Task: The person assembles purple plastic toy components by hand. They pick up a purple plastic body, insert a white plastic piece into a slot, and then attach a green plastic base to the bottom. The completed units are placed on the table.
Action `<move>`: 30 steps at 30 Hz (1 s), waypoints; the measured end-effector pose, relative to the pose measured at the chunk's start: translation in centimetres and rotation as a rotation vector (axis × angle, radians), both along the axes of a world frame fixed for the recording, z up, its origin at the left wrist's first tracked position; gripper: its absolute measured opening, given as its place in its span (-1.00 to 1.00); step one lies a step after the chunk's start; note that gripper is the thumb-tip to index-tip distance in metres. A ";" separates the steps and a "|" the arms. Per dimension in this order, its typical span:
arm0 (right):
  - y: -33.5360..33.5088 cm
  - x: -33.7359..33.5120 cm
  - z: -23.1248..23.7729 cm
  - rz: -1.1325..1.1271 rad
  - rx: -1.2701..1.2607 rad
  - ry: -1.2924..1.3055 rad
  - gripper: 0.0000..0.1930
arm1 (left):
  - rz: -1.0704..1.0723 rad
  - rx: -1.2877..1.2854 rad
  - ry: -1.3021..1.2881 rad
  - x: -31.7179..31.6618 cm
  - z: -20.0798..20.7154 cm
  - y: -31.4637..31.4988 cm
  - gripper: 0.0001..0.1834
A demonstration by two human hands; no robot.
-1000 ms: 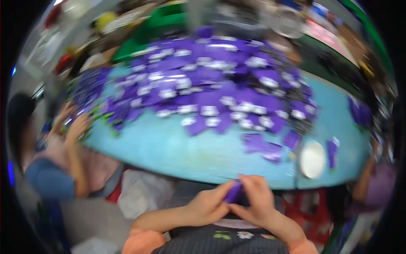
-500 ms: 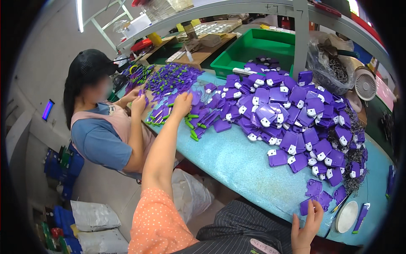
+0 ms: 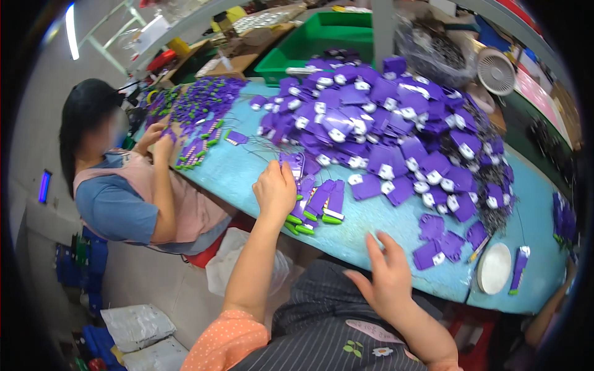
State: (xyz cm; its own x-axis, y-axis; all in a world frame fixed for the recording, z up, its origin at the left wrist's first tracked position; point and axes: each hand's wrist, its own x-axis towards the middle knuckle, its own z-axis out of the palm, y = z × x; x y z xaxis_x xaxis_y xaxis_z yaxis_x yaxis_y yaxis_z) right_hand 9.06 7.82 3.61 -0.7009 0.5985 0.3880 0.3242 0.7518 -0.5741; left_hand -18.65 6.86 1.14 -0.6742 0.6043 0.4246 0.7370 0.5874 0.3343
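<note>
My left hand [image 3: 275, 190] is closed around a flat purple plastic piece [image 3: 293, 163] whose holed end sticks up past my fingers. Right beside that hand lies a small bunch of slim purple pieces with green tips [image 3: 323, 199], close to the near table edge. Thin wires trail over the table behind them. My right hand [image 3: 391, 272] hovers over the near edge with fingers spread and nothing in it. Several loose purple plates [image 3: 431, 253] lie to the right of it.
A large heap of purple plates with white corners [image 3: 371, 117] covers the middle of the blue table [image 3: 365, 217]. Behind stands a green tray [image 3: 272, 69]. A white oval dish [image 3: 494, 268] lies at the right. A co-worker [image 3: 124, 179] sits at the left, handling small parts.
My left hand has come nearer, and a bunch of green-tipped purple pieces has slid along with it, apart from the others. My right hand has moved left, over the table edge. The view has shifted right.
</note>
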 end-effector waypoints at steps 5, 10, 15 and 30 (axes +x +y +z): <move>2.8 -1.9 -0.8 -0.091 0.090 -0.087 -0.23 | -0.022 0.029 -0.027 6.3 -0.2 2.1 -0.77; 4.7 -2.1 -0.9 0.013 0.076 -0.271 -0.49 | -0.133 0.079 -0.025 10.3 -0.4 3.6 -0.73; 5.0 1.0 -1.9 0.031 0.101 -0.160 -0.75 | -0.229 0.081 -0.061 11.0 -1.1 3.9 -0.69; -0.1 8.3 -1.1 -0.029 -1.202 0.917 -0.75 | -0.756 0.665 -2.062 19.1 -0.2 -2.9 -0.66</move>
State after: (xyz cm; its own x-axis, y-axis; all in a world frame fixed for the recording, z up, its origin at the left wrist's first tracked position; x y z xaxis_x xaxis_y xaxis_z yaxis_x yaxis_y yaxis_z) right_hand 17.41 7.74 2.52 -0.4781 0.8772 -0.0442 -0.4704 -0.2982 -0.8306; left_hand 0.46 3.92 0.96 -0.1134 0.9860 -0.1225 -0.7725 -0.0100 0.6350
